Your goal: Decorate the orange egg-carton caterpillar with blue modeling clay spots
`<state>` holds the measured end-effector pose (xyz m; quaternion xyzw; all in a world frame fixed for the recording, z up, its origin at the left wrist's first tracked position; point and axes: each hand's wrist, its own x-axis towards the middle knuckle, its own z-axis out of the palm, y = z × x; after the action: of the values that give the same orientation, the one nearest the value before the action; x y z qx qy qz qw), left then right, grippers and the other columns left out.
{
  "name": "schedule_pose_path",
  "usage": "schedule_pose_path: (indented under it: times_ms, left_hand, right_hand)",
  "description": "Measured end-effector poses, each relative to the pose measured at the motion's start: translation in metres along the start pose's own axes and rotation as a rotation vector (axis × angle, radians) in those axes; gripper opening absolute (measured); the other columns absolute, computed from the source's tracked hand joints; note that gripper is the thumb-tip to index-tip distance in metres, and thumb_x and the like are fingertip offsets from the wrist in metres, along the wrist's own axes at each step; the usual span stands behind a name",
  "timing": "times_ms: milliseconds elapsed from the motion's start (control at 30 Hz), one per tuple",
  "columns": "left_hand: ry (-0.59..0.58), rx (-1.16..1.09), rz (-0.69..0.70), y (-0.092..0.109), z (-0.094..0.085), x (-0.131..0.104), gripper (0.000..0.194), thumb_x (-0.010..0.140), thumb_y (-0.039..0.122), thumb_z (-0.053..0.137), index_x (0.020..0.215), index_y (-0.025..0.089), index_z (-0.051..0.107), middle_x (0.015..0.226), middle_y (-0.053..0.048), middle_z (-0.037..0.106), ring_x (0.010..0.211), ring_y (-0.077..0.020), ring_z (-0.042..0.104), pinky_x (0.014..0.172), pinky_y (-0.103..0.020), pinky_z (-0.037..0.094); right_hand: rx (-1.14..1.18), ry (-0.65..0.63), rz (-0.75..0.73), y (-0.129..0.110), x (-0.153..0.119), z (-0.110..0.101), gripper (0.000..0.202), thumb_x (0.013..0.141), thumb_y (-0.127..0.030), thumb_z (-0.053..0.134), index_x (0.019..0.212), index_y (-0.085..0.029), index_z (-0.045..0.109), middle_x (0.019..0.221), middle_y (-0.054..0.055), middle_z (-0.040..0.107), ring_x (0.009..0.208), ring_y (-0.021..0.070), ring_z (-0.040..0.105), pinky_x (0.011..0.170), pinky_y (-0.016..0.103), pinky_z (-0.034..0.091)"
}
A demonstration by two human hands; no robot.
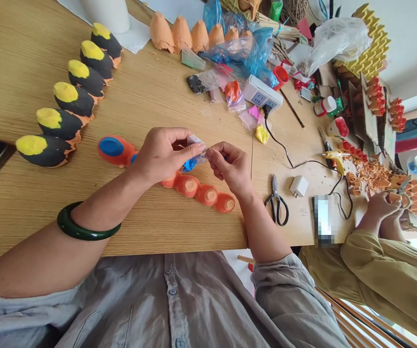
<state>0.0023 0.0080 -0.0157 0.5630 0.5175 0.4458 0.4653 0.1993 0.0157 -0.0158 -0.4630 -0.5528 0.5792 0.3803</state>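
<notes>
A small clear plastic bag with blue clay (193, 163) is held between my two hands over the table. My left hand (163, 154), below a dark green bangle, pinches the bag between thumb and fingers. At the bag's other edge, my right hand (230, 164) is closed in a pinch too. Beneath them lies a row of orange carton cups (207, 195), partly hidden by my left hand and wrist. A flat blue oval (110, 146) covers the left end cup. The cups on the right show bare, paler tips.
Black cups with yellow tops (81, 94) line the left. Behind are unpainted cups (181, 34), a blue plastic bag (255, 53) and a power strip (262, 93). Scissors (275, 200) and a phone (323, 220) lie right, near another person's hands (382, 208) holding scissors.
</notes>
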Motion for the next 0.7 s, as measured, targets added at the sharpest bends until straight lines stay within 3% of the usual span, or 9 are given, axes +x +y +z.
schedule_pose_path:
  times_ms: [200, 333, 500, 700]
  left_hand:
    - [-0.031, 0.011, 0.016, 0.0068, 0.0005, -0.0020, 0.029, 0.085, 0.046, 0.081, 0.072, 0.022, 0.070, 0.066, -0.001, 0.065, 0.060, -0.0142, 0.056, 0.057, -0.028, 0.042]
    - [-0.075, -0.047, 0.029, 0.0059, 0.0026, -0.0007, 0.039, 0.092, 0.052, 0.076, 0.068, 0.023, 0.066, 0.060, 0.001, 0.055, 0.056, -0.0139, 0.047, 0.055, -0.030, 0.037]
    - [-0.030, 0.067, 0.147, 0.0077, 0.0011, -0.0011, 0.038, 0.094, 0.050, 0.072, 0.067, 0.023, 0.069, 0.060, 0.001, 0.058, 0.058, -0.0145, 0.049, 0.056, -0.029, 0.038]
    - [0.014, 0.030, 0.121, 0.0045, 0.0012, -0.0014, 0.051, 0.096, 0.054, 0.074, 0.058, 0.024, 0.058, 0.053, 0.003, 0.047, 0.053, -0.0140, 0.044, 0.052, -0.029, 0.033]
  right_hand:
    - [0.008, -0.062, -0.068, -0.0014, -0.0027, -0.0038, 0.061, 0.088, -0.080, 0.092, 0.078, -0.024, 0.070, 0.065, -0.003, 0.057, 0.056, 0.0109, 0.040, 0.046, 0.026, 0.031]
    - [-0.019, -0.001, -0.131, 0.0019, -0.0026, -0.0066, 0.062, 0.087, -0.081, 0.091, 0.076, -0.023, 0.070, 0.063, -0.004, 0.054, 0.057, 0.0110, 0.041, 0.048, 0.026, 0.029]
    - [0.001, -0.023, -0.049, 0.0018, -0.0017, -0.0051, 0.066, 0.084, -0.086, 0.089, 0.076, -0.023, 0.069, 0.062, -0.005, 0.057, 0.054, 0.0095, 0.042, 0.050, 0.026, 0.032]
    - [-0.054, 0.021, -0.102, 0.0011, -0.0005, -0.0055, 0.059, 0.083, -0.074, 0.096, 0.071, -0.022, 0.072, 0.063, -0.002, 0.060, 0.058, 0.0107, 0.043, 0.051, 0.026, 0.030]
